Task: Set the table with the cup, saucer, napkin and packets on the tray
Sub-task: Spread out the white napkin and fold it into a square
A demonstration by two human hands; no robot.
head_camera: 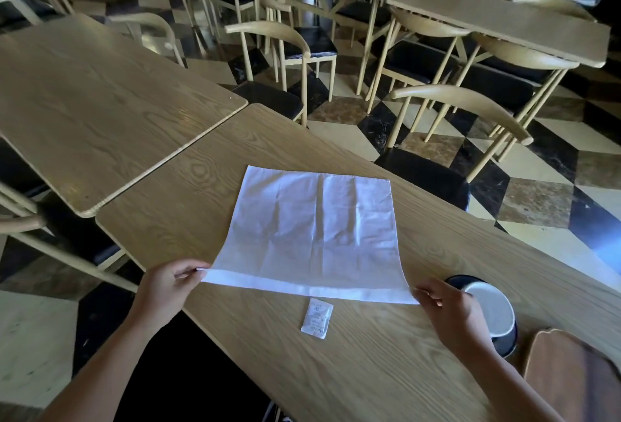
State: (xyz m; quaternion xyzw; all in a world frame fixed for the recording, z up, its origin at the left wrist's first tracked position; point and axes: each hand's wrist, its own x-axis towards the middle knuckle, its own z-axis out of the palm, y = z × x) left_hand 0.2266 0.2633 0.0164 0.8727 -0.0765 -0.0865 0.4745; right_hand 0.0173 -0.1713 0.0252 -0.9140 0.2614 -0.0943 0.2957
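Nearest, at the right edge, a corner of the brown wooden tray (571, 378) lies on the table (188, 206). Nothing shows on the part of it in view.

Just beyond, one small white packet (317, 320) lies flat on the wood between the two hands. I see no second packet.

The left hand (164, 287) pinches the near-left corner of the white napkin (316, 230), fingers (190, 272) pressed against the thumb. The right hand (450, 314) pinches the near-right corner in the same way. The cloth is pulled taut between them along its near edge, which seems slightly raised, while the rest lies open and creased on the table.

Behind the right hand stands the cup (494, 314), white inside and partly hidden, on what looks like a dark saucer (458, 279); I cannot be certain of the saucer.

By my judgement the task is well along: cup, saucer and a packet are off the tray and on the table. The napkin is the step in hand, to be folded or laid straight, and the items may need their final placing around it.

Farther off are other tables (100, 85), pale chairs (463, 102) with dark seats, and a chequered floor (537, 203).
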